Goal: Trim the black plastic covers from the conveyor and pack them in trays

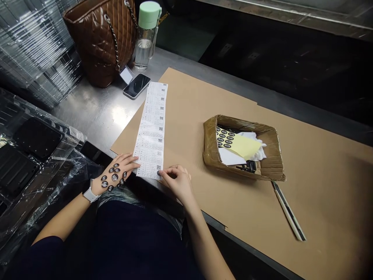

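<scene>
A long strip of printed labels (151, 132) with small square codes lies on the cardboard, its near end at the table's front edge. My left hand (118, 171) rests flat with fingers stretched, their tips on the strip's left edge. Several round black stickers (115, 177) with white print cling to the back of that hand. At the strip's near right corner my right hand (177, 181) pinches a small black round sticker (159, 172) between thumb and forefinger, against the paper beside the lowest code.
A taped cardboard box (244, 171) holds a yellow sticker sheet (241, 144) and white paper. Near it lies a slim black-and-white utility knife or pen-like tool (288, 212). At the back stand a phone (136, 86), a bottle (143, 50) and a brown bag (96, 42). Plastic-wrapped trays (35, 144) are left.
</scene>
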`<state>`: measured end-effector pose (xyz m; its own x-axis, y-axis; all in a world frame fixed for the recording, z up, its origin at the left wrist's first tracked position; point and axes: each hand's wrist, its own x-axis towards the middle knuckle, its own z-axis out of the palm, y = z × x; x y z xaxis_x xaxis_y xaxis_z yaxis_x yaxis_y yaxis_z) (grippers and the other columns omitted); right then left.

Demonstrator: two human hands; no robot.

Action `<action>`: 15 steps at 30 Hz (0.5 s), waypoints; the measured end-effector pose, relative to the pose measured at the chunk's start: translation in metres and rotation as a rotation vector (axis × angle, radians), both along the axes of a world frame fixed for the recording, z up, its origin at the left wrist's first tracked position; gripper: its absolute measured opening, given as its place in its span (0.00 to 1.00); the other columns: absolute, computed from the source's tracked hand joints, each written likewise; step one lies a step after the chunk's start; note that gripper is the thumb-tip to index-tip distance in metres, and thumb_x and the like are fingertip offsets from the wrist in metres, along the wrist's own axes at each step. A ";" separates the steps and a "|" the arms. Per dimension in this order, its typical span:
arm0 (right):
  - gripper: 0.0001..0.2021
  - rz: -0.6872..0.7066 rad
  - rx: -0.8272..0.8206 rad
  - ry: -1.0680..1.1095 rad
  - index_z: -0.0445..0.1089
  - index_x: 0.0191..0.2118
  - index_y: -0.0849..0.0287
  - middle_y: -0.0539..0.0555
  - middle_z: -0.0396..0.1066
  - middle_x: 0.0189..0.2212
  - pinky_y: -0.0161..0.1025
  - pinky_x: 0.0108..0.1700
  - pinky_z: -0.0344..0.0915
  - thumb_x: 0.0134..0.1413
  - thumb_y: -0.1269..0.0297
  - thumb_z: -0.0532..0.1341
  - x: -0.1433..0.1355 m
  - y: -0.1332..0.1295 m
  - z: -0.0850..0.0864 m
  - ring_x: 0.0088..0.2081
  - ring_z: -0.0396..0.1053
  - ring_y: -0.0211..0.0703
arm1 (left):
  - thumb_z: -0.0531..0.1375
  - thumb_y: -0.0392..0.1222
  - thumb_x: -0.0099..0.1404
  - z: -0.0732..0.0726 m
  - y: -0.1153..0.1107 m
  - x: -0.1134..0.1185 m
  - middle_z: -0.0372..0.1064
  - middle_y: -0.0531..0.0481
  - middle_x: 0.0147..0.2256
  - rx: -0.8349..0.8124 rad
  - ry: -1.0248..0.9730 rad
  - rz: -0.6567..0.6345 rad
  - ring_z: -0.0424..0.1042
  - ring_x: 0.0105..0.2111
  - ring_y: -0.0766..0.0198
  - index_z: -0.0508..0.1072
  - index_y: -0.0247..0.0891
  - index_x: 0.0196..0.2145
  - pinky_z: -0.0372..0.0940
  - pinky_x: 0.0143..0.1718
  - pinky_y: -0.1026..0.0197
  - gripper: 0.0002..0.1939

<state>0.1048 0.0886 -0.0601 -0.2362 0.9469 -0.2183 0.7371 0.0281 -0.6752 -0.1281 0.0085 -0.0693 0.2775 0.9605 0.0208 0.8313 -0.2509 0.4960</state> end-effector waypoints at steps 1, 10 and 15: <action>0.11 0.001 -0.001 -0.008 0.72 0.21 0.54 0.52 0.67 0.29 0.50 0.48 0.51 0.44 0.54 0.62 0.000 0.000 0.000 0.40 0.63 0.50 | 0.49 0.39 0.69 0.001 0.000 0.000 0.60 0.52 0.58 -0.005 -0.001 0.006 0.50 0.62 0.58 0.67 0.48 0.52 0.49 0.61 0.45 0.16; 0.09 0.025 0.023 -0.086 0.71 0.22 0.54 0.52 0.67 0.29 0.50 0.48 0.52 0.47 0.56 0.62 -0.003 -0.003 0.003 0.39 0.63 0.49 | 0.49 0.39 0.69 0.002 0.001 0.001 0.61 0.53 0.58 -0.019 -0.003 0.015 0.51 0.62 0.58 0.67 0.48 0.51 0.49 0.61 0.45 0.16; 0.09 0.031 0.099 -0.108 0.68 0.28 0.55 0.52 0.67 0.30 0.49 0.46 0.55 0.46 0.55 0.63 -0.002 -0.004 -0.003 0.38 0.63 0.49 | 0.49 0.39 0.69 -0.001 0.001 0.000 0.61 0.53 0.58 -0.007 0.004 0.014 0.51 0.62 0.58 0.67 0.48 0.51 0.49 0.61 0.45 0.16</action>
<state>0.1027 0.0843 -0.0628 -0.2463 0.9575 -0.1502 0.8029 0.1147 -0.5849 -0.1277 0.0095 -0.0706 0.2639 0.9644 0.0134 0.8366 -0.2358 0.4945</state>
